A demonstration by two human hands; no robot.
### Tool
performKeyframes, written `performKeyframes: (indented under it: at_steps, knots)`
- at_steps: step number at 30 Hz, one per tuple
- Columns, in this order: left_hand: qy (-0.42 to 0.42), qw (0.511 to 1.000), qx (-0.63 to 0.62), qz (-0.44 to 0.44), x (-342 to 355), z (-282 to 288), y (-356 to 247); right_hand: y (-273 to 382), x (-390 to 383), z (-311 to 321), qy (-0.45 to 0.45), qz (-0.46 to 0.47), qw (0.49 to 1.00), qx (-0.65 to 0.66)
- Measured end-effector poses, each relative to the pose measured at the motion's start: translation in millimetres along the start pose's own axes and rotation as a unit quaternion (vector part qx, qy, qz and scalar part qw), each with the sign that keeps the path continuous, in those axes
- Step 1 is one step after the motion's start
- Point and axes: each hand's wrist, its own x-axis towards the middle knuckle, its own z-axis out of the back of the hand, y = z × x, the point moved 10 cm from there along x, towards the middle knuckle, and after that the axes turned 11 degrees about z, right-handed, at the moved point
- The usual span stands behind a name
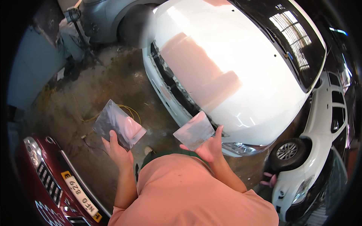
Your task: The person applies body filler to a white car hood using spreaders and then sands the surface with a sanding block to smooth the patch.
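Note:
My left hand (pixel 120 152) grips a flat rectangular board (pixel 109 118) by its near edge, thumb on top. A smooth mound of pink body filler (pixel 130 129) lies on the board's right part. In my right hand (pixel 211 147) is a thin, greyish translucent putty spreader (pixel 194 133), its palm turned up and thumb raised. Pink filler coats the far edge of the spreader. Both hands are in front of the white car hood (pixel 241 45), apart from it. A broad dull-pink filler patch (pixel 196 69) covers the hood's front part.
A dark red car (pixel 56 184) stands at the lower left, a white vehicle (pixel 320 132) at the right. A grey car (pixel 102 22) and a stand (pixel 77 28) are at the far left. Yellow cable (pixel 130 109) lies on the stained floor (pixel 102 81).

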Motion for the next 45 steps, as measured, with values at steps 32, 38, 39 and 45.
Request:
performKeyframes:
  at_steps: [32,38,39,45]
  knots:
    - [-0.414,0.897,-0.133,0.078,-135,139,180,53,172,89,0.708,-0.193,-0.27,-0.624]
    - [-0.401,0.902,-0.143,0.071,-133,136,199,57,163,67,0.699,-0.202,-0.254,-0.638]
    - [-0.4,0.902,-0.144,0.071,-133,134,199,53,159,65,0.718,-0.173,-0.215,-0.639]
    - [-0.395,0.906,-0.139,0.059,-134,132,201,45,157,94,0.726,-0.167,-0.242,-0.622]
